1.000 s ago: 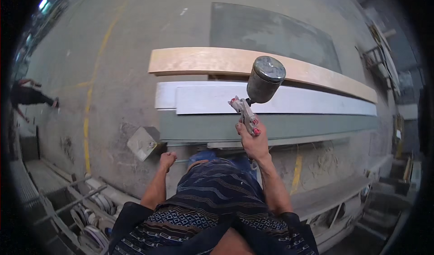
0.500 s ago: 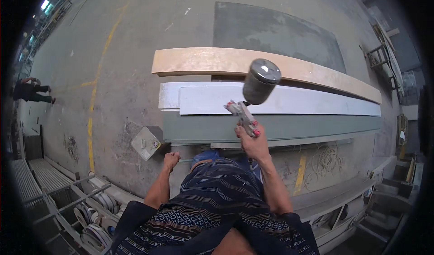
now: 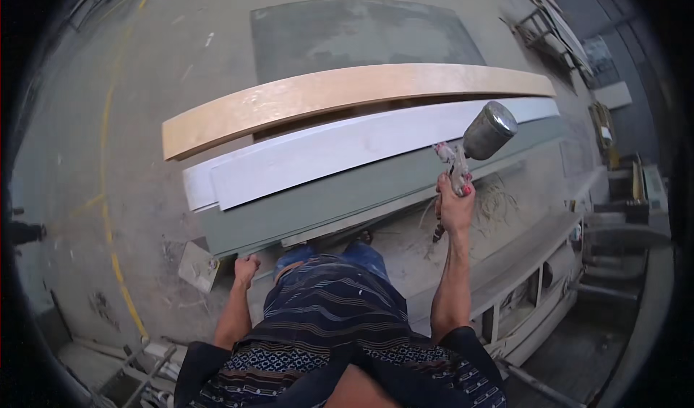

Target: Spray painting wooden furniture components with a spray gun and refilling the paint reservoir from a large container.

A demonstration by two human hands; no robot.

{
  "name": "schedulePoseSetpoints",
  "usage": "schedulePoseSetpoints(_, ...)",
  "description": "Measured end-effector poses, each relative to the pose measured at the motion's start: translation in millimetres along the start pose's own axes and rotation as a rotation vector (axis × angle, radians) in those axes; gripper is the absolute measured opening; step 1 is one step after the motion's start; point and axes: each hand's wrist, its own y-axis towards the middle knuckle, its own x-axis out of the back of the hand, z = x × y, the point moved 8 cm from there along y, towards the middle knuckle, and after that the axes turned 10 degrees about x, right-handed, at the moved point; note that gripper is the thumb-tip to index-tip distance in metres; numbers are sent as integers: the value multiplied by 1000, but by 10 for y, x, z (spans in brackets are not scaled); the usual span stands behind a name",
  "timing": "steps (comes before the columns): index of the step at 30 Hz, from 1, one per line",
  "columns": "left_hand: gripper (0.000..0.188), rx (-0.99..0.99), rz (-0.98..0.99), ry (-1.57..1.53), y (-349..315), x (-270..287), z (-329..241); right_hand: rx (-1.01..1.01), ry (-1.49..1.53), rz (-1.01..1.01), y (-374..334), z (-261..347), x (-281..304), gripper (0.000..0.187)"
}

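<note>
A workshop — spray gun, long boards, yellow-lined floor.

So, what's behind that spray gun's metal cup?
Around the metal cup, a long white board and a green board show behind; whatever it directly covers can't be seen.

Dark shirt, pale wavy stripes, patterned band, short dark sleeves, blue jeans

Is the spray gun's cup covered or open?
Covered: a shiny round lid caps the metal cup on the spray gun. Its fill level cannot be told through the metal.
</note>
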Motion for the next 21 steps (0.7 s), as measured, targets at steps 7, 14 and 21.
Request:
schedulePoseSetpoints(7, 29, 45, -14, -22, 83, -120, 194, 192, -238, -218, 321, -166, 483, 22)
schedulePoseSetpoints(14, 28, 85, -4, -63, -276, 17, 126, -41, -74, -23, -290, 119, -105, 12)
schedulePoseSetpoints(21, 31, -3, -70, -11, -292, 534, 336, 11, 74, 371, -1095, 761, -1315, 13)
